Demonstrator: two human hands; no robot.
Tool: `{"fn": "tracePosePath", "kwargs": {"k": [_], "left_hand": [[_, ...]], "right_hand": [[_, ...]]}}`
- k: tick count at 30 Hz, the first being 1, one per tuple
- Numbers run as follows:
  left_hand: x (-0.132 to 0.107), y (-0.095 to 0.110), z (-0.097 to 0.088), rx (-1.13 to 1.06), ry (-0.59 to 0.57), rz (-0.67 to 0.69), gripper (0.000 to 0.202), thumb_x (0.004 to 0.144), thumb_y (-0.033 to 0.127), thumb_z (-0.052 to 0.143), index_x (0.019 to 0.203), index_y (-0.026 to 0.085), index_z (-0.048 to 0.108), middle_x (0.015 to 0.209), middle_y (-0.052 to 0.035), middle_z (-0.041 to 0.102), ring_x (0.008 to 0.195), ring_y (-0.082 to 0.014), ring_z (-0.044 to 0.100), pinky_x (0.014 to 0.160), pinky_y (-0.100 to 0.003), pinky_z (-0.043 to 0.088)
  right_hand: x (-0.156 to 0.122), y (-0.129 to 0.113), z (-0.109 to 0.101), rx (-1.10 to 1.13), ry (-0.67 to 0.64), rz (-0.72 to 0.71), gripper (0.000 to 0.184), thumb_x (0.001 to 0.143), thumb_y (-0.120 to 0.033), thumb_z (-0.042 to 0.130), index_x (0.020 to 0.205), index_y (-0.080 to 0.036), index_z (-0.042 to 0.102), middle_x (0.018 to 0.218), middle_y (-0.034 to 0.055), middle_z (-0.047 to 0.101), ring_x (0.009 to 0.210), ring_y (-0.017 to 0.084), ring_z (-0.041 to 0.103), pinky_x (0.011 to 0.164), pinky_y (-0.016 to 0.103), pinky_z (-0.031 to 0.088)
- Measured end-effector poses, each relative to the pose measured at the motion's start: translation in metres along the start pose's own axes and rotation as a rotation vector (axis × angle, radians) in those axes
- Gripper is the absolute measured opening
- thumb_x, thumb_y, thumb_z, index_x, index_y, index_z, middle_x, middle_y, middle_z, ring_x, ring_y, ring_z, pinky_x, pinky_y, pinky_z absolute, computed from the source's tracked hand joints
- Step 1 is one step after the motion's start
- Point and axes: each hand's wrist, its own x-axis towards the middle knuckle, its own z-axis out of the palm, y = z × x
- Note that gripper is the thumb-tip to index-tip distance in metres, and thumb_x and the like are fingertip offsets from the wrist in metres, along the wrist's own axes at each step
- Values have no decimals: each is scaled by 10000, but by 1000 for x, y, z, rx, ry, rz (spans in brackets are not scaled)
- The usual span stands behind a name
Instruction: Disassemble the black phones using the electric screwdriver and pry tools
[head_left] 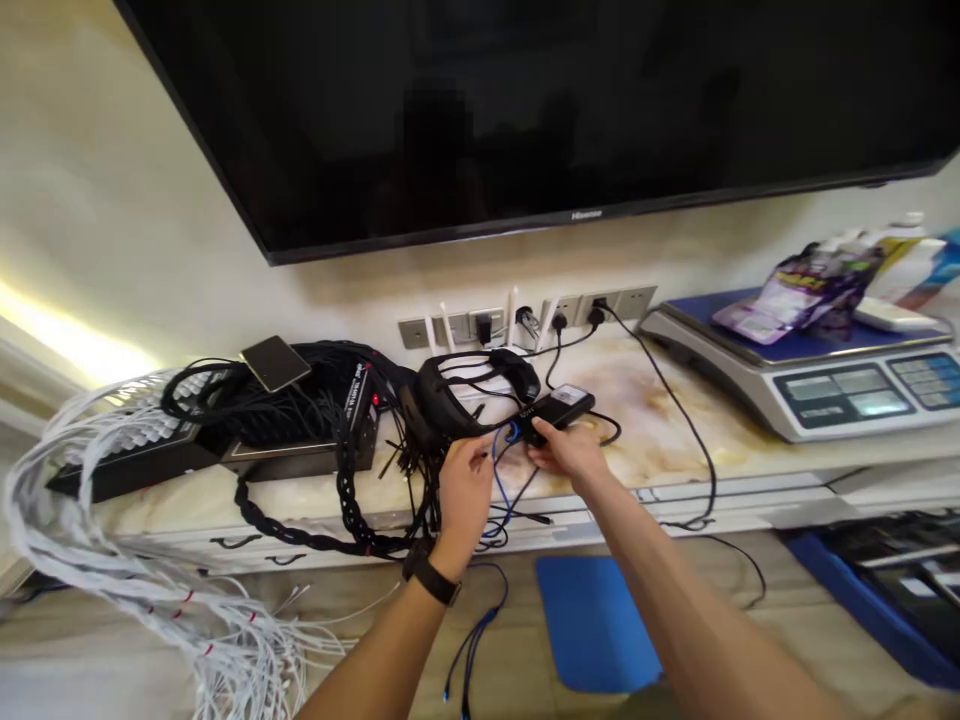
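My right hand (568, 452) grips a small black box-shaped device (559, 408) that lies on the marble counter (660, 420). My left hand (465, 490), a dark watch on its wrist, pinches a blue cable (501, 478) right beside the device's near end. The cable's plug (513, 433) sits at the device's edge; whether it is seated I cannot tell. The blue cable drops over the counter's front and splits into several ends near the floor. A black headset-like unit (469, 390) lies just behind my left hand.
A big black TV (525, 100) hangs above. Wall sockets (525, 318) with plugs run along the back. Left: black boxes (300, 420), a phone (275, 362), tangled black cables and a bundle of white cables (112, 520). Right: a scale (817, 370) with pouches. A blue mat (596, 620) lies below.
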Motion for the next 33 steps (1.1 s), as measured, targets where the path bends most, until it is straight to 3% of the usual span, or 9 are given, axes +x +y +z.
{"fn": "tracePosePath", "kwargs": {"k": [4, 7, 9, 10, 13, 17, 25, 29, 33], "left_hand": [[-9, 5, -25, 239, 65, 178, 309, 916, 115, 473, 1104, 187, 708, 1150, -134, 651, 1102, -232, 636, 1011, -389, 514], [-2, 9, -42, 433, 47, 307, 355, 927, 149, 511, 1218, 244, 692, 1377, -140, 588, 1362, -315, 469, 1207, -569, 253], [10, 10, -50, 543, 9, 371, 468, 894, 148, 578, 1332, 307, 625, 1559, -90, 451, 1485, -350, 296, 1223, -647, 89], [17, 10, -53, 591, -11, 393, 538, 878, 135, 593, 1380, 327, 582, 1615, -65, 377, 1514, -356, 232, 1215, -668, 69], [39, 6, -60, 704, -51, 433, 642, 859, 61, 534, 1445, 320, 509, 1668, -49, 265, 1539, -350, 161, 1193, -675, 169], [64, -3, -68, 782, -69, 497, 695, 841, -21, 407, 1465, 276, 481, 1690, -68, 182, 1556, -321, 101, 1181, -642, 237], [115, -25, -81, 795, -167, 636, 690, 830, 6, 491, 1462, 283, 486, 1689, -71, 187, 1548, -330, 138, 1168, -612, 306], [124, -30, -83, 761, -177, 684, 668, 855, 54, 526, 1476, 293, 472, 1688, -72, 188, 1549, -334, 137, 1181, -603, 287], [115, -33, -92, 696, -153, 704, 747, 852, 196, 633, 1540, 283, 356, 1688, -90, 175, 1542, -345, 157, 1205, -580, 268]], "right_hand": [[1, -1, -15, -168, -32, -17, 292, 935, -389, 673, 764, -155, 636, 659, -32, 647, 521, 78, 585, 509, 216, 530], [-5, 1, -22, -193, -39, -53, 270, 957, -373, 643, 812, -145, 646, 696, -22, 663, 571, 95, 626, 575, 249, 565], [-11, 4, -24, -173, -30, -104, 211, 961, -340, 634, 914, -135, 651, 743, -13, 685, 620, 115, 665, 624, 278, 587], [-15, 6, -26, -161, -23, -133, 188, 952, -321, 642, 978, -134, 646, 762, -7, 697, 640, 127, 680, 639, 290, 593], [-27, 14, -34, -140, -21, -205, 267, 868, -278, 699, 1092, -156, 617, 774, 24, 735, 672, 172, 711, 641, 307, 598], [-44, 27, -54, -165, -86, -258, 215, 763, -287, 720, 940, -178, 663, 747, 53, 751, 709, 217, 727, 609, 294, 572], [-68, 54, -88, -184, -133, -264, 353, 711, -424, 680, 956, -170, 666, 851, 66, 763, 770, 219, 722, 699, 323, 559], [-78, 68, -99, -165, -134, -250, 455, 699, -517, 672, 993, -169, 657, 897, 83, 767, 818, 238, 723, 738, 341, 558], [-90, 86, -112, -138, -131, -215, 555, 681, -584, 672, 1037, -159, 655, 912, 93, 766, 832, 244, 719, 748, 341, 558]]}}
